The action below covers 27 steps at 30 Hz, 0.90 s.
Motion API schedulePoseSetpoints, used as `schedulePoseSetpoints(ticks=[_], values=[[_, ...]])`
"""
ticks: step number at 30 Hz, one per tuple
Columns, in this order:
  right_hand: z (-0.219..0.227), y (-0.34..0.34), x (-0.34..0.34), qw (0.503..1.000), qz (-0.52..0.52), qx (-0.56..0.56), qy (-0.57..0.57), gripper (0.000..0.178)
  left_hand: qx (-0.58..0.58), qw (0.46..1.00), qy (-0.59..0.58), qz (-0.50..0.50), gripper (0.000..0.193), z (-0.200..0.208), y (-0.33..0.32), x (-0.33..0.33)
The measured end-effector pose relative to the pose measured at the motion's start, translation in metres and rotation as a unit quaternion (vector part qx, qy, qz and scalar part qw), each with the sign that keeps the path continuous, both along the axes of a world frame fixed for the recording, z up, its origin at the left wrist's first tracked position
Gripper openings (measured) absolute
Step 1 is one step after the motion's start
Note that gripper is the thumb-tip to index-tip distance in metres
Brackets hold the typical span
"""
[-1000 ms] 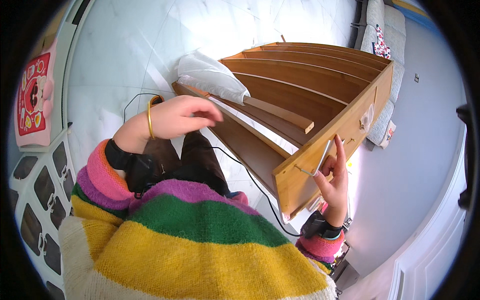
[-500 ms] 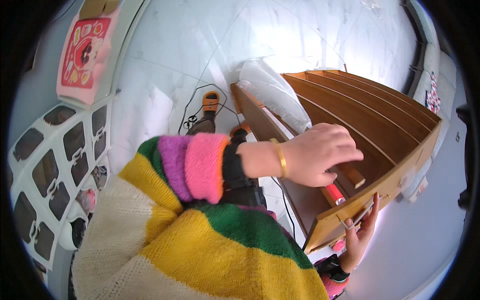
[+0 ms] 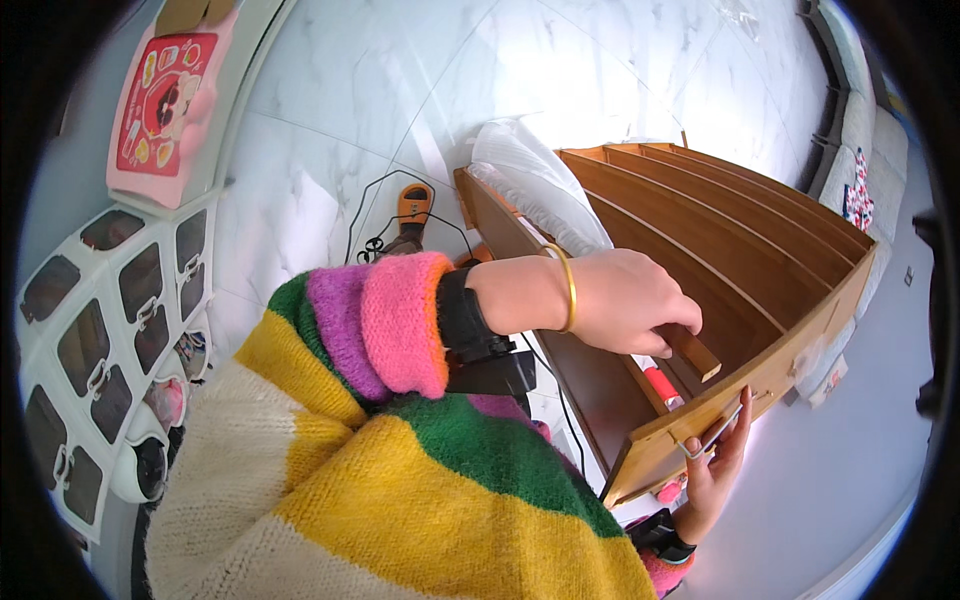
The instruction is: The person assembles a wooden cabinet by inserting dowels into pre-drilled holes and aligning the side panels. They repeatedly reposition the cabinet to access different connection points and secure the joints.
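Head view: jostling from the left hand [image 3: 635, 298], gripping a bar [image 3: 700, 355] inside the wooden frame [image 3: 730, 262], could unseat the hex key [image 3: 714, 436] outside it — hold by the right hand [image 3: 717, 474] unclear.

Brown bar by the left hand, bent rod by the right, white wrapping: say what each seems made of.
Brown bar: likely wood, smooth finish, given its warm colour and paler end. Bent rod: probably bare or plated metal, from its silvery shine. White wrapping: perhaps foam or plastic sheet, softly glossy, thin and creased.
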State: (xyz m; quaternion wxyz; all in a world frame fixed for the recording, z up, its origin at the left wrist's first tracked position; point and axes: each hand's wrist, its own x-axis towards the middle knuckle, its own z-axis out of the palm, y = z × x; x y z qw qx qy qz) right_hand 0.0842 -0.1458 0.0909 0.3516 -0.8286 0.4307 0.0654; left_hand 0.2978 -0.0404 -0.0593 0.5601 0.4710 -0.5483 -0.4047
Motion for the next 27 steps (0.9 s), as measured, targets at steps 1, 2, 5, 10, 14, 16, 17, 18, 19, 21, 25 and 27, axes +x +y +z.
schedulePoseSetpoints(ticks=[1, 2, 5, 10, 14, 16, 17, 18, 19, 21, 25, 27], values=[[-0.003, 0.0, -0.001, 1.0, -0.006, 0.006, -0.012, 0.079, -0.013, 1.0, 0.01, -0.002, 0.029, -0.002, 0.003, 0.001], [-0.001, -0.001, -0.002, 1.0, -0.007, -0.001, -0.002, 0.079, -0.036, 0.999, 0.027, -0.009, 0.03, -0.004, 0.003, 0.0], [0.004, -0.006, -0.003, 0.999, 0.014, -0.023, 0.045, 0.081, -0.061, 0.996, 0.048, -0.05, 0.035, -0.005, 0.001, -0.006], [0.003, -0.008, -0.002, 0.999, 0.038, -0.016, 0.018, 0.079, -0.025, 0.995, 0.045, -0.087, 0.031, 0.003, 0.007, -0.005], [0.001, -0.009, -0.002, 0.998, 0.051, -0.033, 0.006, 0.078, -0.015, 0.992, 0.058, -0.111, 0.028, 0.004, 0.009, -0.006], [0.0, -0.01, -0.002, 0.998, 0.051, -0.027, 0.005, 0.078, -0.034, 0.992, 0.08, -0.09, 0.025, 0.005, 0.01, -0.008], [0.0, -0.01, -0.003, 0.998, 0.053, -0.028, 0.002, 0.078, -0.03, 0.992, 0.08, -0.09, 0.026, 0.005, 0.011, -0.01], [0.0, -0.01, -0.003, 0.998, 0.053, -0.028, -0.001, 0.077, -0.026, 0.993, 0.078, -0.089, 0.026, 0.006, 0.011, -0.01], [0.0, -0.01, -0.004, 0.998, 0.053, -0.03, -0.005, 0.077, -0.021, 0.993, 0.078, -0.087, 0.027, 0.007, 0.011, -0.01], [0.0, -0.01, -0.004, 0.998, 0.054, -0.03, -0.004, 0.077, -0.033, 0.991, 0.102, -0.077, 0.026, 0.01, 0.012, -0.012], [-0.001, -0.011, -0.004, 0.998, 0.056, -0.029, -0.007, 0.076, 0.008, 0.973, 0.197, -0.121, 0.03, 0.022, 0.012, -0.011], [-0.001, -0.011, -0.004, 0.998, 0.059, -0.031, -0.008, 0.076, -0.026, 0.982, 0.154, -0.102, 0.033, 0.03, 0.011, -0.014]])
